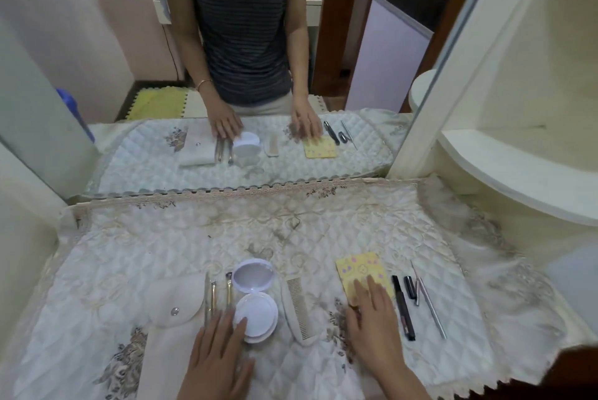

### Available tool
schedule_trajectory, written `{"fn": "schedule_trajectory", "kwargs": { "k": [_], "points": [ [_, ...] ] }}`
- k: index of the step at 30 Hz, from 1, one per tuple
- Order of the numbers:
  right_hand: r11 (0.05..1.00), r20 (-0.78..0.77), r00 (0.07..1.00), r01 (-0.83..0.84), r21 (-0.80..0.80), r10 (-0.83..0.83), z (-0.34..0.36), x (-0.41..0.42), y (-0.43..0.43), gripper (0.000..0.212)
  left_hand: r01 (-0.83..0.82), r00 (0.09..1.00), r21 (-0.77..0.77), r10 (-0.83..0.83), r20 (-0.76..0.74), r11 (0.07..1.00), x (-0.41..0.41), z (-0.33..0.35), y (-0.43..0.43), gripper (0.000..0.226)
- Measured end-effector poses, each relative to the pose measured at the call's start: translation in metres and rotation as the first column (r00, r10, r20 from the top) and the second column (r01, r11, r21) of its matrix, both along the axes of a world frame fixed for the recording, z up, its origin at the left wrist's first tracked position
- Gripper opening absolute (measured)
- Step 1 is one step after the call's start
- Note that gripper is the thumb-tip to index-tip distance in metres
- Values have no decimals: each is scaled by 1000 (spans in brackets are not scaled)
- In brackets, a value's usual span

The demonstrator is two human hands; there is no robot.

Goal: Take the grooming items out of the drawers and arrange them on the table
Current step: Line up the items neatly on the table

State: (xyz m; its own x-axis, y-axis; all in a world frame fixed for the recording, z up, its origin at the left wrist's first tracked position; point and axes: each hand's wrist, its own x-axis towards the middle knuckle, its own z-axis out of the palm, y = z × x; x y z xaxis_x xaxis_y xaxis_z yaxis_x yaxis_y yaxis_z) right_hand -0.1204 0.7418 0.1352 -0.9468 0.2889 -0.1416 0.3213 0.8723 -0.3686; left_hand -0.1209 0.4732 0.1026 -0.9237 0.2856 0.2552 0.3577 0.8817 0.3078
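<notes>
Quilted table (pixel 291 237): comb (pixel 299 309) long axis near-far; both hands' grips flat, splayed, holding nothing.

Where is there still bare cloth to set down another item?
Free: the quilted cloth between the mirror edge and the item row, and left of the white snap pouch. Crowded: from that pouch to the silver stick.
</notes>
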Motion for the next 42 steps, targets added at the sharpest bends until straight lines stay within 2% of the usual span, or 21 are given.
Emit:
{"fn": "schedule_trajectory", "kwargs": {
  "k": [2, 5, 6, 7, 9, 10, 14, 16, 19, 23, 26, 32, 34, 36, 39, 42],
  "points": [
    [999, 63, 997, -33, -3, 33, -1, 4, 19, 72, 37, 997, 27, -36, -63, 999, -3, 0, 12, 45],
    [997, 99, 993, -56, -46, 60, -3, 10, 22, 117, 108, 991, 26, -106, -84, 994, -5, -5, 35, 43],
    [998, 116, 991, -62, -28, 65, -4, 11, 17, 121, 154, 984, -9, -154, -93, 988, -4, -7, 43, 42],
    [993, 127, 987, -103, 59, 94, -7, 13, 12, 112, 197, 975, -47, -201, -98, 979, -4, -10, 52, 40],
    [986, 214, 968, -148, 76, 129, -11, 18, -4, 80, 251, 964, -71, -256, -66, 965, -5, -10, 70, 38],
    [984, 209, 967, -164, 66, 147, -14, 21, -10, 74, 263, 963, -67, -266, -44, 962, -6, -10, 78, 36],
    [984, 138, 975, -175, 13, 172, -1, 17, -11, 74, 268, 963, -122, -270, 3, 956, -19, -7, 105, 46],
    [988, 70, 987, -139, -75, 144, 9, 17, 9, 63, 273, 961, -159, -276, 8, 949, -28, -8, 118, 52],
    [991, -19, 1000, 15, -133, -17, 16, 21, 56, 47, 294, 956, -164, -290, 48, 941, -34, -6, 149, 58],
    [937, -59, 946, 305, -173, -319, 18, 25, 111, 31, 342, 940, -178, -334, 74, 923, -28, -12, 181, 61],
    [903, -12, 924, 371, -218, -382, 15, 18, 126, 27, 330, 944, -196, -321, 76, 923, -27, -21, 175, 61],
    [882, -19, 921, 365, -299, -388, 7, 5, 127, 20, 295, 953, -193, -273, 131, 936, -26, -18, 160, 55],
    [879, -16, 922, 364, -307, -387, 8, 0, 128, 22, 282, 959, -193, -268, 95, 940, -27, -15, 178, 56],
    [893, -11, 936, 332, -304, -352, 8, -5, 129, 28, 356, 934, -151, -356, 22, 922, -26, -10, 209, 52],
    [911, -8, 962, 257, -322, -274, 6, -11, 130, 32, 580, 815, -129, -575, 77, 804, -28, 4, 252, 45],
    [926, -36, 972, 208, -314, -231, 3, -15, 132, 24, 619, 785, -181, -608, 119, 764, -36, 13, 262, 37]
  ]
}}
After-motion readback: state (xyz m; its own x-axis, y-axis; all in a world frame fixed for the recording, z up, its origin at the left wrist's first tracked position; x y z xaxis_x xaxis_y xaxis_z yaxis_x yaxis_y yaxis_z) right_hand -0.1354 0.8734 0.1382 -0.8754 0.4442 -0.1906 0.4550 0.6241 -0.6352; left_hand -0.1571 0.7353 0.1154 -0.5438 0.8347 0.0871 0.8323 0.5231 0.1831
